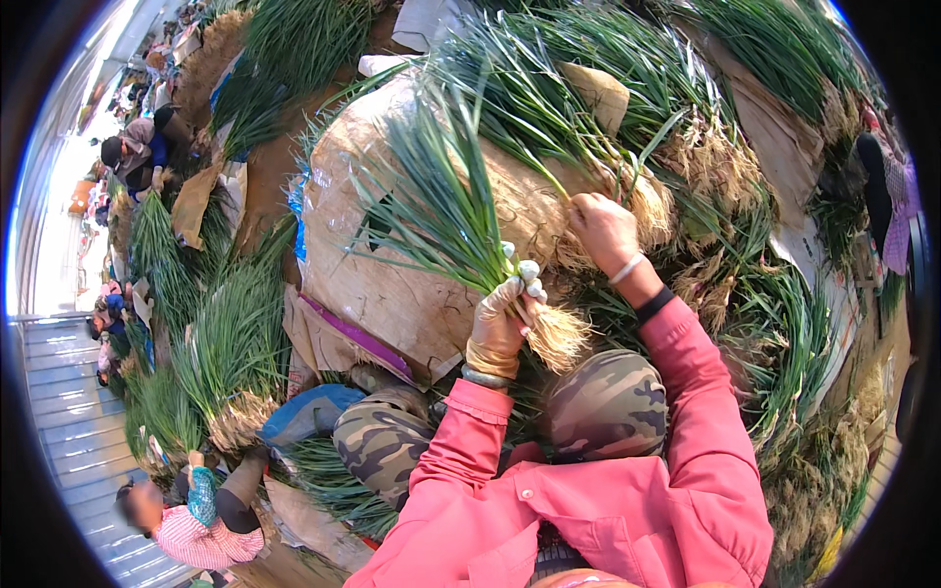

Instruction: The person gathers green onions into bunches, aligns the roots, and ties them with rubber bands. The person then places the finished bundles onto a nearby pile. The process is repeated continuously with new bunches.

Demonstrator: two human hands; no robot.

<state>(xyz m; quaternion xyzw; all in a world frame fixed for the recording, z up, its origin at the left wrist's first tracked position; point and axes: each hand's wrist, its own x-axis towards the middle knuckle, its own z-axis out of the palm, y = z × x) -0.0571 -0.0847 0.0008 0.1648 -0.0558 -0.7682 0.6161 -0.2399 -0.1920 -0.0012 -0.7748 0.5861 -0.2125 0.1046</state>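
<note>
My left hand (498, 323), in a thin tan glove, grips a bunch of scallion-like green plants (470, 228). Its long leaves fan toward the upper left, and pale stringy roots (559, 334) stick out below the fist at the right. Rounded white tips by the stems look like covered fingertips. To the upper right, my bare right hand (604, 226) pinches a single stalk (557, 187) near its lower end. That stalk's leaves run into a loose pile of the same plants (544, 95). Between my hands and the pile lies a worn tan sheet (412, 287).
Root-end piles (713, 158) lie beyond my right hand, with more greens (786, 331) along the right side. Bundles (235, 353) stand at left. A co-worker in a striped top (206, 533) sits lower left; another person (140, 151) is upper left. My camouflage-covered knees (606, 404) flank the work.
</note>
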